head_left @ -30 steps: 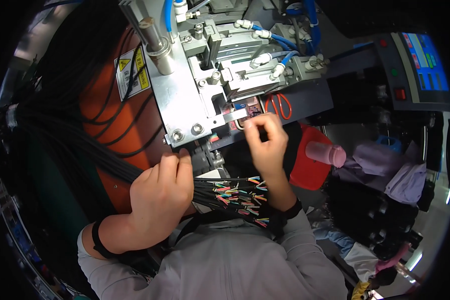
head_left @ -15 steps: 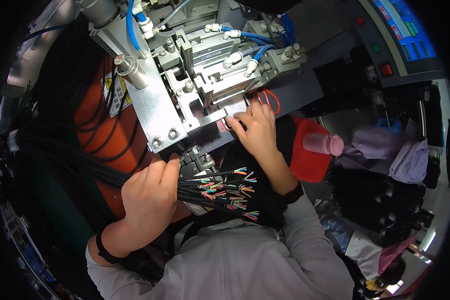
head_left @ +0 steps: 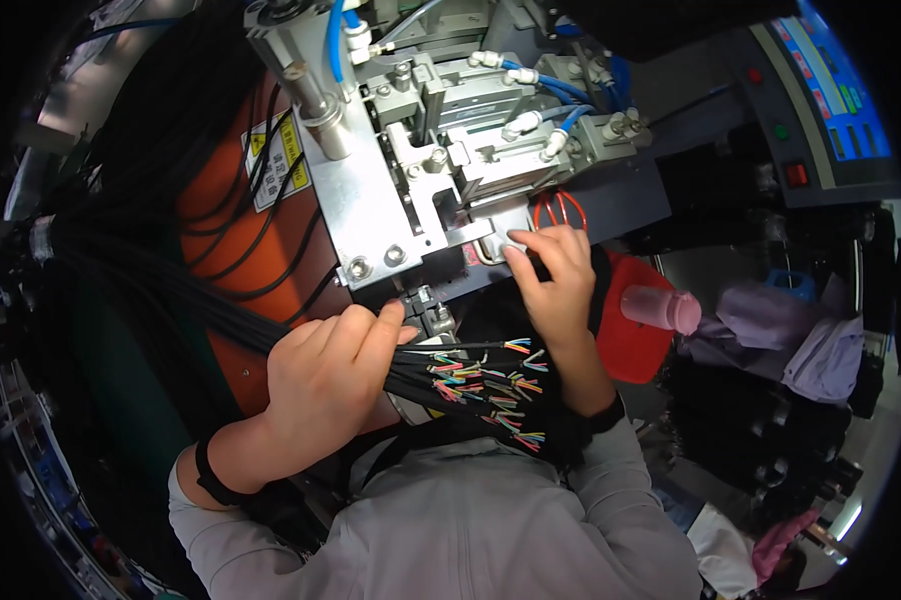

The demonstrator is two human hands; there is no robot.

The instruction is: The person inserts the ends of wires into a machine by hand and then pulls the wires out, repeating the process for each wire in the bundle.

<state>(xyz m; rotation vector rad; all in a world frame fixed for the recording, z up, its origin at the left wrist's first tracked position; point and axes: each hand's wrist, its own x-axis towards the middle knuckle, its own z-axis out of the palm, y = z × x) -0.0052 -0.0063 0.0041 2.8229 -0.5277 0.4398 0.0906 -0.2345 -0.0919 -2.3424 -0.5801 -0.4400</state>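
My left hand point(head_left: 325, 370) is closed over a bundle of black cables point(head_left: 240, 325), its thumb and index fingertips close to a small dark metal fixture point(head_left: 428, 310) below the machine's plate. Beyond that hand the cable ends fan out, showing thin multicoloured wires point(head_left: 470, 380) over my lap. My right hand point(head_left: 560, 285) is held at the front of the machine, thumb and index finger apart with nothing visible between them. Beside those fingertips are a flat metal bar point(head_left: 467, 235) and a small bright metal plate point(head_left: 505, 225). The left palm hides part of the bundle.
The pneumatic machine point(head_left: 490, 150) with blue air hoses fills the upper middle. Red-handled scissors point(head_left: 562, 208) lie behind my right hand. A pink bottle point(head_left: 660, 308) stands by a red seat point(head_left: 625, 340). A control panel point(head_left: 820, 110) is at the upper right, an orange surface point(head_left: 240, 340) left.
The view has shifted, so the machine sits further right in it. My right fingers have drawn back from the metal bar and spread. My left hand still holds the bundle.
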